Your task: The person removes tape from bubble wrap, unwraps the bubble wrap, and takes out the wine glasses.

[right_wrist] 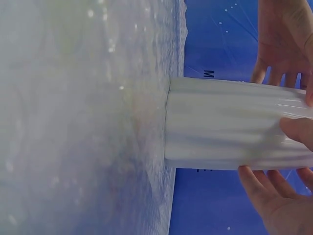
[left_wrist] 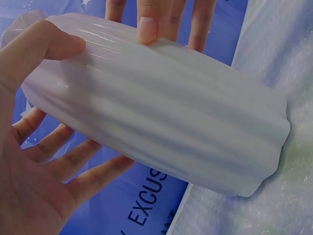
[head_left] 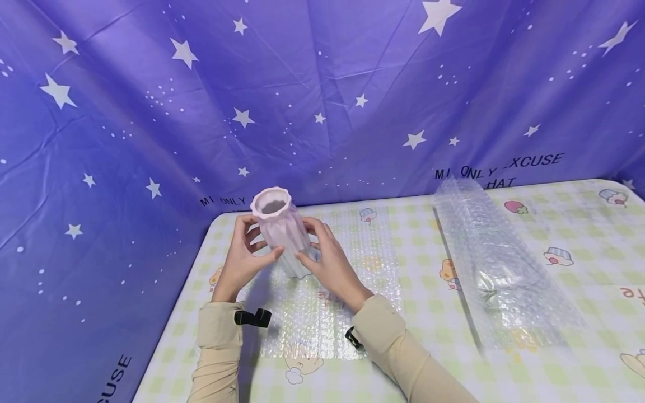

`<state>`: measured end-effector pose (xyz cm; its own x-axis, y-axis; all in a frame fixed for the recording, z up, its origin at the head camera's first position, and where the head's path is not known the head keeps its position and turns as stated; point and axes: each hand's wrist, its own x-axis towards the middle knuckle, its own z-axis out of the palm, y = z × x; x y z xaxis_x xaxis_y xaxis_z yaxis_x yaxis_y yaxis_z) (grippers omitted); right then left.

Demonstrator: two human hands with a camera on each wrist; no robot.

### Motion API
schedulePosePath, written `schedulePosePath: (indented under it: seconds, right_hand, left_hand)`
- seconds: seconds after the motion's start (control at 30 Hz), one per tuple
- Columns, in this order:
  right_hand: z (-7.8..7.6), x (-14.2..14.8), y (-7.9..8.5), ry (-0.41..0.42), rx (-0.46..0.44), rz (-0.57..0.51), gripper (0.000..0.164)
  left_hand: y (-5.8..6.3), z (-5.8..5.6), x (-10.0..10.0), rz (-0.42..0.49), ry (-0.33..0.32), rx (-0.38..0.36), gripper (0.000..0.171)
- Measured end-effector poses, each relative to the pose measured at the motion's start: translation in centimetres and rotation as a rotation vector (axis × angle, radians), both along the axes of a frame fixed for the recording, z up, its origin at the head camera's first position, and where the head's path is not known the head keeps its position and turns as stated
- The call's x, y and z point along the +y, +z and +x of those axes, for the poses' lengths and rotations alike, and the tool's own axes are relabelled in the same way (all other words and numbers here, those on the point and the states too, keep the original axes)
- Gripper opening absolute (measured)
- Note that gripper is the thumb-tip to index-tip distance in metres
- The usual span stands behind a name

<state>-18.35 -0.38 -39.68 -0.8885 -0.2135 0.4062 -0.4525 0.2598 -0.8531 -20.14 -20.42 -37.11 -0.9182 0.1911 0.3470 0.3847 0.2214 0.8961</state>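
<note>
A ribbed ceramic vase, pink at its scalloped mouth and fading to pale white lower down, stands on a sheet of bubble wrap. My left hand grips its left side, thumb toward me and fingers spread along the wall. On the opposite side my right hand holds it too, thumb at the front and fingers behind. In the left wrist view the glossy vase shows its fluted wall between both hands. The vase's foot meets the bubble wrap in the right wrist view.
A larger folded piece of bubble wrap lies to the right on the table. A green-and-white checked cloth with cartoon prints covers the tabletop. Behind and at the left hangs a blue curtain with white stars.
</note>
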Motion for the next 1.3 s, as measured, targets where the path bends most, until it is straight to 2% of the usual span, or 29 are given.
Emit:
schedulePosePath:
  seconds: [0.4, 0.6, 0.93, 1.07, 1.3]
  right_hand:
    - [0.2, 0.3, 0.2, 0.003, 0.008, 0.024, 0.066]
    - [0.2, 0.7, 0.5, 0.007, 0.034, 0.033, 0.065]
    - [0.4, 1.7, 1.4, -0.022, 0.078, 0.072, 0.067]
    - [0.5, 2.1, 1.9, -0.024, 0.099, 0.059, 0.068]
    - [0.5, 2.8, 2.5, -0.03, 0.089, 0.059, 0.07]
  left_hand:
    - [0.0, 0.1, -0.1, -0.024, 0.005, -0.012, 0.073]
    - [0.1, 0.1, 0.0, -0.02, -0.007, 0.015, 0.08]
    - [0.9, 0.2, -0.1, 0.052, -0.002, 0.145, 0.075]
    - [1.8, 0.5, 0.0, 0.054, 0.009, 0.186, 0.075]
    - [3.6, 1.3, 0.2, 0.052, 0.027, 0.322, 0.08]
